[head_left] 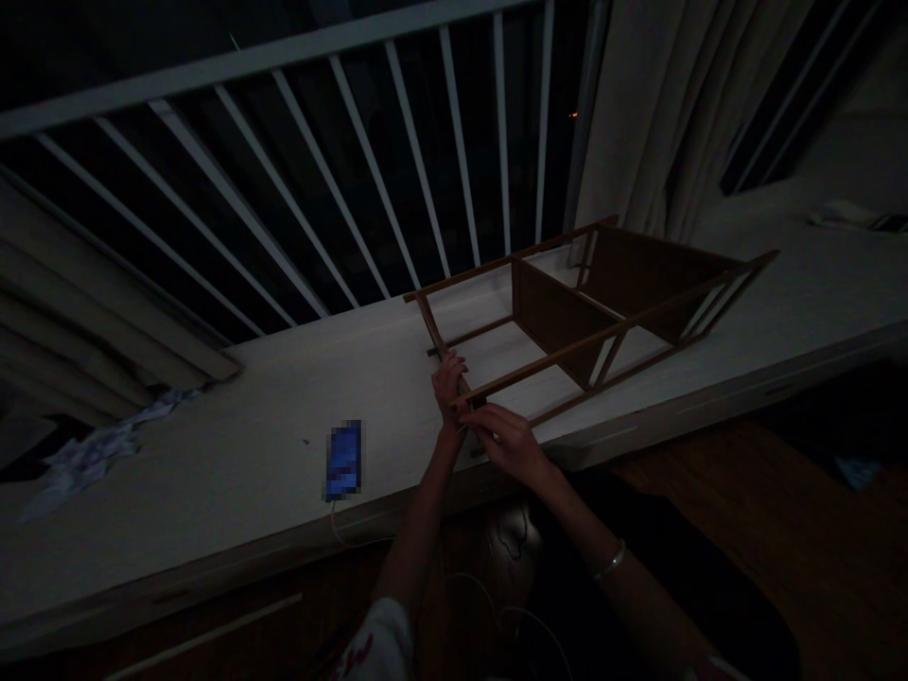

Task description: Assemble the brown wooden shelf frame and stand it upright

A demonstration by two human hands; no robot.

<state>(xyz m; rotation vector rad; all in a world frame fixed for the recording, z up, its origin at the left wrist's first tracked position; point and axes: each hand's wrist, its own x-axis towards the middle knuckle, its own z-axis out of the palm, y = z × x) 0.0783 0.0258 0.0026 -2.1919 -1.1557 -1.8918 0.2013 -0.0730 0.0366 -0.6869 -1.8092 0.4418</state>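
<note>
A brown wooden shelf rack (567,333) lies on its side on the white window ledge, its open leg end toward me. My left hand (448,386) is wrapped round the crossbar at that near end, close to the corner. Right beside it, my right hand (509,443) is closed in a pinch at the same corner joint. A thin, pale sliver shows near its fingertips, too small and dark to name. The dim light hides what lies between those fingers.
A phone with a lit, blurred screen (344,461) rests on the white ledge (270,397), trailing a white cable. Near it lies a tiny dark piece (305,442). White railings (361,142) stand behind, between curtains (645,113). Crumpled cloth (106,454) lies at left.
</note>
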